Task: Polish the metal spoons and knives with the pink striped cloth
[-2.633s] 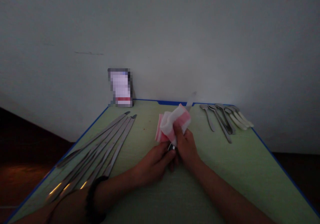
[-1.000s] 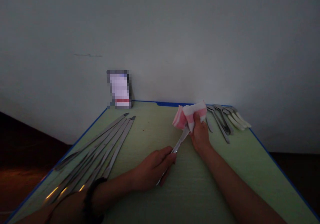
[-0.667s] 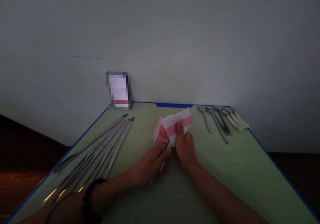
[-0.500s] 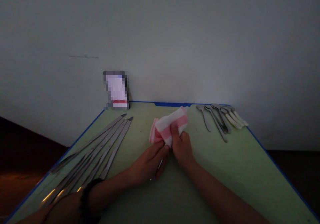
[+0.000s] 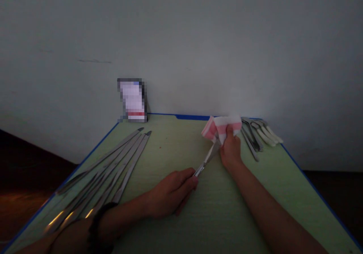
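Observation:
My left hand point(image 5: 176, 189) is closed on the handle end of a shiny table knife point(image 5: 208, 158), which slants up and away over the middle of the table. A pink-and-white striped cloth point(image 5: 218, 129) is gripped in my right hand point(image 5: 231, 148), thumb on top, near the far edge. The knife's far end meets the cloth, and its tip is hidden there. Several more knives point(image 5: 124, 163) lie fanned out left of my left hand. Just right of the cloth lie several spoons point(image 5: 251, 144), partly covered from view by it.
A phone with a blurred screen point(image 5: 133, 99) leans on the wall at the back left. Utensils with pale handles point(image 5: 268, 135) lie at the far right. The green tabletop point(image 5: 181, 144) has a blue rim and meets the wall point(image 5: 187, 50).
My right hand and the cloth have moved right and away, exposing a length of the knife. My left hand has shifted slightly right and stays closed on the handle.

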Demonstrator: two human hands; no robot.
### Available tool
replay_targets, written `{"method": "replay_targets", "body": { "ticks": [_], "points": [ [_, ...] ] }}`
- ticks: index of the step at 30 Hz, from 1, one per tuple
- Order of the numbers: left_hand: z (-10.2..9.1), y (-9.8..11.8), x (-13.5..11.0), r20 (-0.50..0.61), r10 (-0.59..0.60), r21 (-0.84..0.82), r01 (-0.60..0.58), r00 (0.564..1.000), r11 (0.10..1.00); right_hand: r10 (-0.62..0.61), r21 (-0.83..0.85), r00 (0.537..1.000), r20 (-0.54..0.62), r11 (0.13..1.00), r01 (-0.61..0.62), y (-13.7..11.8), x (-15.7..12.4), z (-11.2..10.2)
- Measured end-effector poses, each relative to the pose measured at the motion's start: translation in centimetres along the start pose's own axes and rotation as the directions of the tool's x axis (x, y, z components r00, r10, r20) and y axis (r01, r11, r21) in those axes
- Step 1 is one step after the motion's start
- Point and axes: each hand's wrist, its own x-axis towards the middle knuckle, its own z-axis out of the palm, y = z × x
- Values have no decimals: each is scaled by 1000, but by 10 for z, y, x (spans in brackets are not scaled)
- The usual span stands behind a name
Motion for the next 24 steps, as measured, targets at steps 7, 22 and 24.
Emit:
{"method": "replay_targets", "body": {
  "ticks": [7,22,24],
  "points": [
    [1,-2,3,-7,-42,-20,42,999,999,63,-100,998,5,993,-63,-2,-26,10],
    [1,-8,8,-178,-8,-71,-5,984,997,16,-273,961,277,960,63,-3,-66,22],
    [1,-7,7,-115,-13,-83,3,993,997,-14,-223,953,301,971,85,-2,-53,18]
  ]
}}
